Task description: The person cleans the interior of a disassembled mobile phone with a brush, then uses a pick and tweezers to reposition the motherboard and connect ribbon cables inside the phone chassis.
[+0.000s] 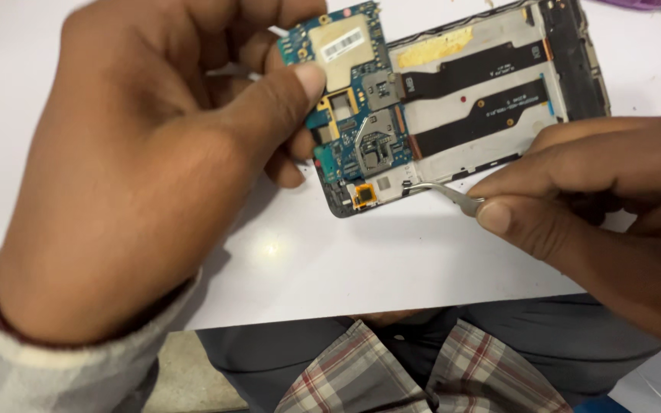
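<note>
Centrally, opened phone chassis (pixel 491 92) held above white table (pixel 392 268), long axis toward 2 o'clock. Blue-green circuit board (pixel 357 99) at its 8 o'clock end, metal shields, black flex ribbons. Left hand (pixel 139 168) at 9 o'clock, clamped on board end, thumb on top. Right hand (pixel 598 199) at 4 o'clock, pinched on thin steel tweezers (pixel 441 191), tip touching lower edge beside small gold part.

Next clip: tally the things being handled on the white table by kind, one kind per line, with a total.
Opened phone frame with blue circuit board and black flat cables: 1
Thin metal tweezers, tips at the frame's lower edge: 1
Purple object at the top right edge, mostly cut off, kind unclear: 1
Hands at work: 2, left hand gripping the board end, right hand pinching the tweezers
Total: 5
</note>
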